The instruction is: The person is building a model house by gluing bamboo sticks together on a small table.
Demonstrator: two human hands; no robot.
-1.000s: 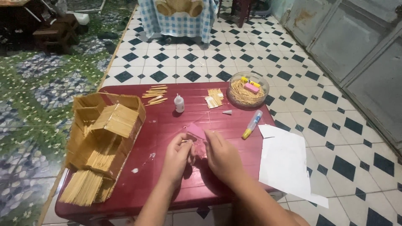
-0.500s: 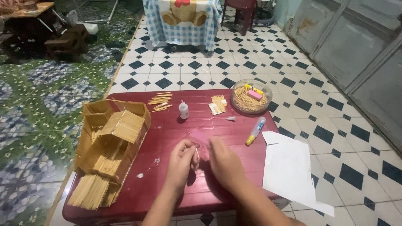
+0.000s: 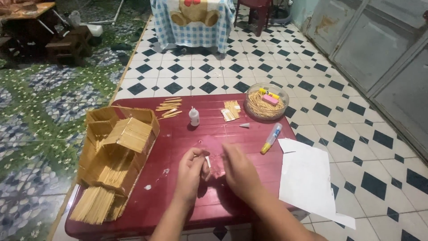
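Note:
Over the middle of a low dark red table [image 3: 187, 214], my left hand [image 3: 189, 174] pinches a small pale stick-like piece [image 3: 207, 161] between thumb and fingers. My right hand [image 3: 240, 172] hovers just to its right, fingers curled and blurred; whether it grips anything is unclear. A wooden-stick model house [image 3: 118, 154] stands on the table's left side, with a flat panel of sticks [image 3: 93, 206] leaning at its near end.
Toward the far edge lie loose sticks [image 3: 168, 107], a small white glue bottle [image 3: 194, 116], a short stick bundle [image 3: 231, 110], a clear bowl of sticks [image 3: 266, 101] and a blue-yellow tube [image 3: 271, 138]. White paper [image 3: 307, 178] overhangs the right edge. Tiled floor surrounds the table.
The pink piece seen between my hands a second ago is no longer visible. My hands have stayed at the table's middle while my head tilted, lifting the view toward the room.

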